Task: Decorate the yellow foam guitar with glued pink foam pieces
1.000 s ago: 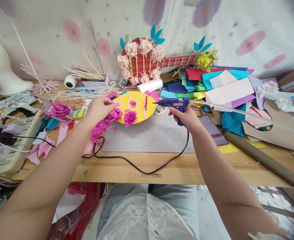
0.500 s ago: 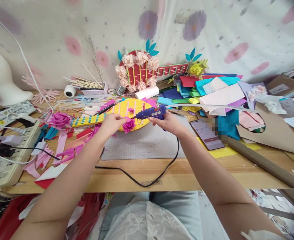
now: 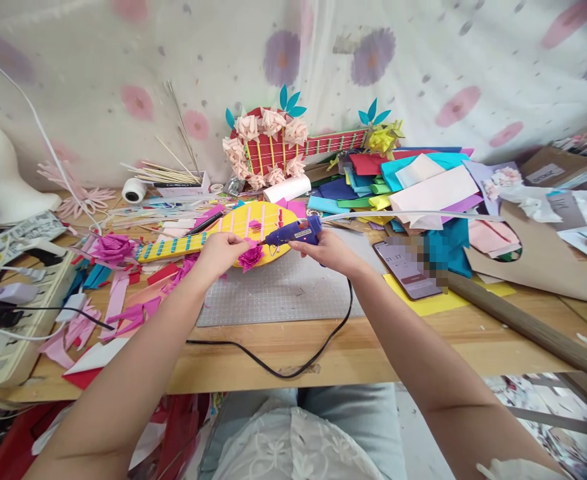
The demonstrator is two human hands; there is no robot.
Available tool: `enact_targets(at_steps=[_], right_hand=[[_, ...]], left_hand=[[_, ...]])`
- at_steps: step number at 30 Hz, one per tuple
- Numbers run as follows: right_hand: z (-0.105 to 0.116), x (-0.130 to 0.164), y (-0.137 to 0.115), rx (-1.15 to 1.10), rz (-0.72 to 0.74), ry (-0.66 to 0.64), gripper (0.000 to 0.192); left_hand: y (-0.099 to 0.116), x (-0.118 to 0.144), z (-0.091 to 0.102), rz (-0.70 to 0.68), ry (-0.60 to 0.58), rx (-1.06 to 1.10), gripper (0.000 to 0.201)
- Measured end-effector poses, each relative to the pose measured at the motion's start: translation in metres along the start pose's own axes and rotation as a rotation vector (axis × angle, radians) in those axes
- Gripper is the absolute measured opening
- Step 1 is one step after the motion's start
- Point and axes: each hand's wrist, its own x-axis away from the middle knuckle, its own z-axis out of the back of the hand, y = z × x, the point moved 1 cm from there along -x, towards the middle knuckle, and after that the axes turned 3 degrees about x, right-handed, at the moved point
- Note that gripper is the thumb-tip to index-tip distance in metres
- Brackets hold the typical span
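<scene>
glue gun (image 3: 296, 233): blue, lying almost level in the right hand's (image 3: 329, 251) grip, nozzle pointing left at the paper flower, a pale glue stick jutting out behind, black cord trailing down over the tabletop edge
paper flower (image 3: 250, 256): magenta, ruffled, pinched by the left hand (image 3: 220, 253), against the lower edge of the guitar body
paper guitar (image 3: 253, 223): yellow oval body with pink strips, neck running left, lying flat on the grey mat

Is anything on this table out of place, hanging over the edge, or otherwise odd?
Yes. The glue gun cord droops over the front edge of the table, where it might snag. Paper scraps lie scattered at the left, beside the power strip.
</scene>
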Motion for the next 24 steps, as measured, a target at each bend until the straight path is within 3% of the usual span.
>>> enact_targets(at_steps=[24], right_hand=[[0.001,-0.0007,-0.0055,0.025,-0.009,-0.022,0.046]], left_hand=[[0.0045,0.0024,0.0025,0.061,-0.011,0.014,0.025]])
